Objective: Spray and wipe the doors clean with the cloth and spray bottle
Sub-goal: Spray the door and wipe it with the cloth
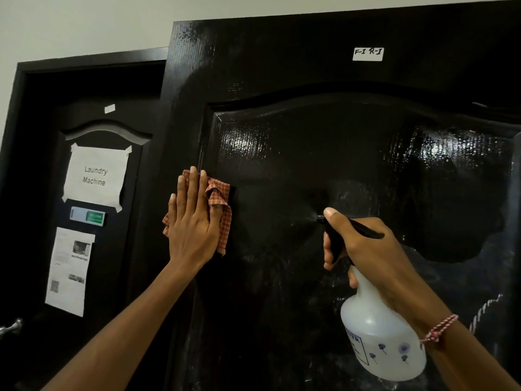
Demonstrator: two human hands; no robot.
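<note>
- The near door [296, 142], glossy black with an arched raised panel, fills most of the view. It shows wet sheen and pale smears across its panel.
- A checked orange-red cloth [225, 227] lies against the left edge of that panel, at about mid height.
- The left hand [191, 221] lies flat on the cloth with its fingers straight and together, pressing it to the door. One corner of the cloth is folded over the thumb.
- The spray bottle [380, 334], translucent white with small blue flowers and a black sprayer head, is held up to the right of the cloth. Its nozzle points at the middle of the panel, close to it.
- The right hand [369, 249] is clenched round the bottle's neck and trigger, with one finger lying along the top of the head. A red-and-white bracelet [439, 328] sits on that wrist.
- A white label [368, 54] marked "F-I R-I" is stuck near the top of the door.
- Behind and to the left stands a second black door [36, 165]. It carries a taped "Laundry Machine" sign [95, 176], a small blue-and-green tag [88, 216] and a printed sheet [70, 269].
- A metal handle [11, 325] shows at the far left edge.
</note>
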